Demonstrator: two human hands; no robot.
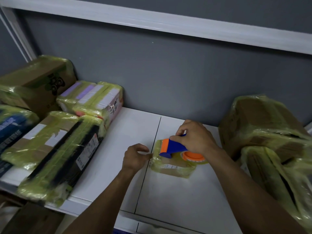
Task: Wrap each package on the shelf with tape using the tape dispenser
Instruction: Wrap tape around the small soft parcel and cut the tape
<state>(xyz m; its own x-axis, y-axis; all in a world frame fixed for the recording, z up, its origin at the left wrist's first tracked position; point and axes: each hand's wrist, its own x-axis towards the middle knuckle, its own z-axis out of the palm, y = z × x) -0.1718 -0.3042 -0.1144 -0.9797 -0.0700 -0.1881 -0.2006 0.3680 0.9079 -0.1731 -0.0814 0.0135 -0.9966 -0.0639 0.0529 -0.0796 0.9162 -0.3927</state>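
Observation:
A small flat cardboard package (173, 167), covered in yellowish tape, lies in the middle of the white shelf (108, 166). On top of it rests the blue and orange tape dispenser (173, 146) with its roll of clear tape. My right hand (196, 137) grips the dispenser's handle from above. My left hand (135, 157) is at the package's left edge, its thumb and fingers touching the tape there.
Several tape-wrapped boxes (55, 149) are stacked at the shelf's left end. Two large wrapped boxes (266, 125) stand at the right. A grey wall rises behind, and an upper shelf edge (168, 22) runs overhead. More cartons sit below at the lower left.

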